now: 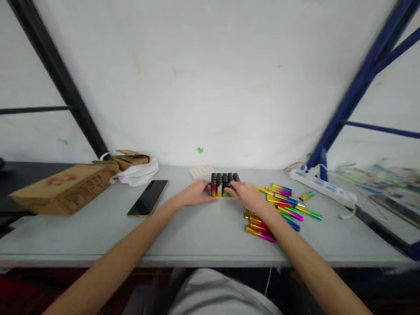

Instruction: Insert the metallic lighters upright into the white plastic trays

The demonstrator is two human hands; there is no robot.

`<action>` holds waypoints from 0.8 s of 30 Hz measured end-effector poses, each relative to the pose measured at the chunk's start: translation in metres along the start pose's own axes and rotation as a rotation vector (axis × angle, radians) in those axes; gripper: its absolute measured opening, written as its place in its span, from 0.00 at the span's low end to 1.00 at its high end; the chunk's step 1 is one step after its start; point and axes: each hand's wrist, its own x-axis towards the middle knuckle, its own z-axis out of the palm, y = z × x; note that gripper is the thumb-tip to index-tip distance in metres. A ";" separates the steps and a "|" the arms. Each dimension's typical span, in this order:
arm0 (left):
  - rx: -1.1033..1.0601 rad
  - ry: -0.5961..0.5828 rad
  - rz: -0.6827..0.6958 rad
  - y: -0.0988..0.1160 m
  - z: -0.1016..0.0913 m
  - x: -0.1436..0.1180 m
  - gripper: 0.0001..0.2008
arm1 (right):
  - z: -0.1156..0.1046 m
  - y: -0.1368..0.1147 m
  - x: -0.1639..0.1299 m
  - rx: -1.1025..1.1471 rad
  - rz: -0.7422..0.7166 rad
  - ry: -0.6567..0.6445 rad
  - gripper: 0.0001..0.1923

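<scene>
Steadying the upright, dark-topped, multicoloured cylinders (pixel 219 188) at far middle calls for light, even side pressure, I judge; my left hand (pixel 196 193), spread and unclenched, braces their left end. Whether my right hand (pixel 246 194) grasps one, I can't tell. The long brown cardboard box (pixel 70 186) at left hides its contents.

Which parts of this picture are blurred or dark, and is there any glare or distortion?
Head view, light: wall evenly bright, area below the table dark. Head view, blur: clutter at far right smeared, dark-topped cylinders too soft to read. Head view, glare: sheen on the loose tubes. Head view, distortion: black post and blue post lean outward, likely wide-angle stretch.
</scene>
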 end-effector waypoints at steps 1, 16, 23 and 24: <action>-0.011 0.005 0.002 0.000 0.000 0.000 0.25 | 0.000 -0.003 0.000 -0.022 0.026 0.000 0.21; 0.023 -0.021 -0.012 -0.003 0.003 0.001 0.25 | -0.039 0.063 -0.032 0.402 -0.004 0.147 0.26; 0.018 -0.047 -0.019 -0.006 0.004 0.002 0.25 | -0.033 0.077 -0.073 0.384 -0.122 -0.066 0.17; 0.014 -0.047 -0.016 -0.006 0.004 0.002 0.25 | -0.032 0.079 -0.076 0.378 -0.134 -0.085 0.17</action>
